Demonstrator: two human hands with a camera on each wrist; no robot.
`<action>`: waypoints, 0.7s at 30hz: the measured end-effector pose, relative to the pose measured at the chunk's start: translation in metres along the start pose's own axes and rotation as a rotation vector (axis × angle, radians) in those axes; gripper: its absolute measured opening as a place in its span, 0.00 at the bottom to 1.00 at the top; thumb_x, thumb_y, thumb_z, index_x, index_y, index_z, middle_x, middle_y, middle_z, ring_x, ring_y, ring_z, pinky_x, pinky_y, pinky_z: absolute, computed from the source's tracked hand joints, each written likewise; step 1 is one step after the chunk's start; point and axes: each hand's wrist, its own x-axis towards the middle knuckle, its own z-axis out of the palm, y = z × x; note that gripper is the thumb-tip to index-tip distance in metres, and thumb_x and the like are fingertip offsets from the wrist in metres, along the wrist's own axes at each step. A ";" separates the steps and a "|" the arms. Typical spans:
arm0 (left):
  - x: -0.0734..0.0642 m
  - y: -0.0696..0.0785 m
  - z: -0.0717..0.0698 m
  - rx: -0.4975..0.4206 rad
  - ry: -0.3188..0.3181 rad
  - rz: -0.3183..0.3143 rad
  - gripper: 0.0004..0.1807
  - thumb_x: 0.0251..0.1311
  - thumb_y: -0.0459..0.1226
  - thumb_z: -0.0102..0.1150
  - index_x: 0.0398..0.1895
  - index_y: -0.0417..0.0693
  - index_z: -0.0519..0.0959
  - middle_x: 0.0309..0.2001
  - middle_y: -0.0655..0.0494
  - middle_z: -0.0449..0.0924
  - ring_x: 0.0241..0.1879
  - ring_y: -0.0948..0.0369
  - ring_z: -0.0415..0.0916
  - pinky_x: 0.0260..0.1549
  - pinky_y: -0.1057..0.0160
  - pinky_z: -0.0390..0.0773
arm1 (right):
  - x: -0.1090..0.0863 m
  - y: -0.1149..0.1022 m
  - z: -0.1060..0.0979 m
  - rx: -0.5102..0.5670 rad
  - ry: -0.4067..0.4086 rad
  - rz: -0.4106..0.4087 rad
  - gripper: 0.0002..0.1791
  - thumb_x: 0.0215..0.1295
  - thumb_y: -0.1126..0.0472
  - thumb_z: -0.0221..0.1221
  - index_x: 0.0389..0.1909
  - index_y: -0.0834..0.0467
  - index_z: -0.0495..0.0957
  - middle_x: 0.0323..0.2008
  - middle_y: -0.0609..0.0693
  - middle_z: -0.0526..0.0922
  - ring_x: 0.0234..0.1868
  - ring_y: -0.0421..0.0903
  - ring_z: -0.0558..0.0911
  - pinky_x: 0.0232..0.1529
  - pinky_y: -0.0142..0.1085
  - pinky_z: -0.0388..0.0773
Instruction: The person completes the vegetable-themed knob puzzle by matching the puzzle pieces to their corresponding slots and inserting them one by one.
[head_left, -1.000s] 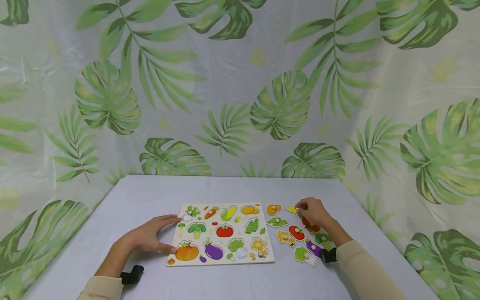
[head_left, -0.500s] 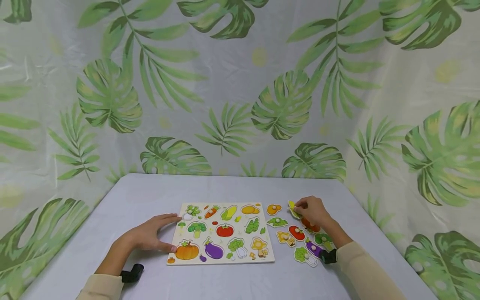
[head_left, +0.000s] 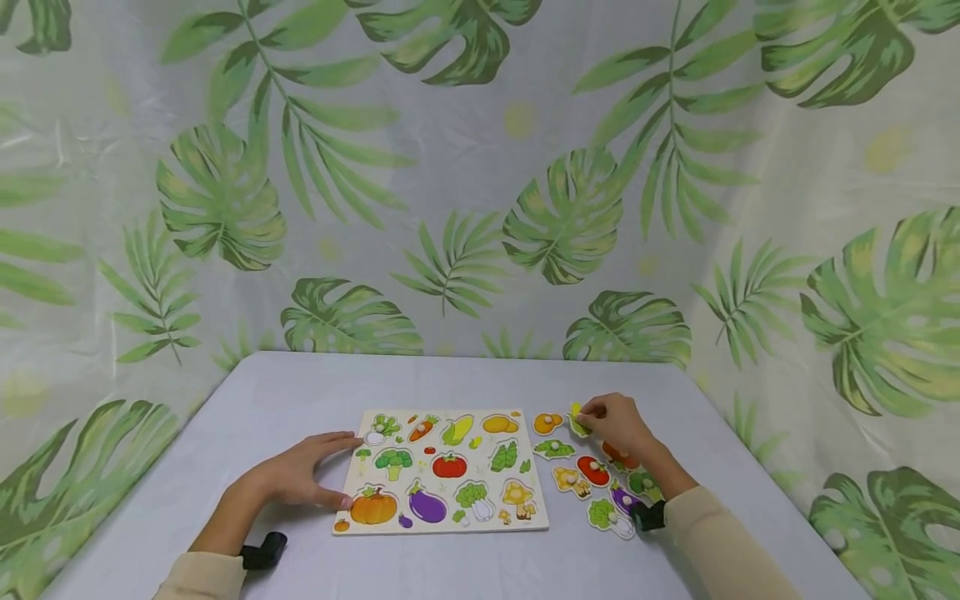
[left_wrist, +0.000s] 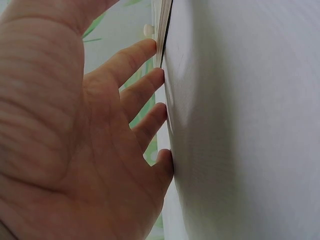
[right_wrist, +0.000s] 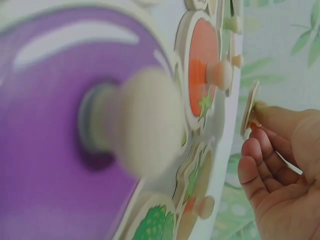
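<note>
My right hand (head_left: 615,421) pinches a corn puzzle piece (head_left: 576,423) by its knob, at the far side of the loose pieces. In the right wrist view the corn piece (right_wrist: 250,110) shows edge-on, tilted up between thumb and fingertips, with the other fingers loosely curled. The flat vegetable puzzle board (head_left: 480,454) lies on the table. My left hand (head_left: 303,471) is at its left edge, fingers spread and thumb apart. In the left wrist view the fingertips of the left hand (left_wrist: 105,135) touch the board's edge (left_wrist: 164,30). A carrot piece (head_left: 422,429) sits in the board.
Right of the board lie several loose knobbed pieces: potato (head_left: 546,424), pea pod (head_left: 555,449), tomato (head_left: 588,475), mushroom (head_left: 564,478), eggplant (head_left: 619,495), cabbage (head_left: 600,512) and broccoli (head_left: 641,483). A pumpkin-coloured piece (head_left: 621,456) is partly under the right forearm.
My right hand has shifted left with the corn piece, which has turned upright from lying sideways and sits closer to the potato piece. The left hand keeps its place at the board.
</note>
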 end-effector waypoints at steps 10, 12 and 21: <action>0.002 -0.002 0.001 0.009 -0.001 0.008 0.54 0.46 0.62 0.76 0.77 0.56 0.66 0.80 0.41 0.57 0.77 0.31 0.52 0.65 0.19 0.57 | 0.002 -0.015 0.006 0.017 0.018 -0.045 0.10 0.69 0.55 0.67 0.39 0.58 0.88 0.34 0.49 0.87 0.33 0.43 0.80 0.37 0.36 0.82; 0.002 -0.003 0.001 0.011 0.000 0.012 0.54 0.47 0.61 0.76 0.78 0.56 0.66 0.80 0.42 0.57 0.77 0.31 0.52 0.66 0.19 0.57 | 0.003 -0.019 0.007 0.021 0.021 -0.065 0.10 0.69 0.54 0.67 0.38 0.58 0.88 0.33 0.49 0.87 0.33 0.43 0.81 0.36 0.36 0.82; 0.002 -0.002 0.000 0.013 -0.003 0.009 0.54 0.46 0.63 0.75 0.78 0.57 0.66 0.80 0.42 0.57 0.77 0.31 0.51 0.66 0.19 0.56 | 0.009 -0.035 0.017 0.038 0.019 -0.112 0.09 0.69 0.53 0.67 0.37 0.55 0.89 0.32 0.47 0.87 0.32 0.41 0.82 0.34 0.35 0.81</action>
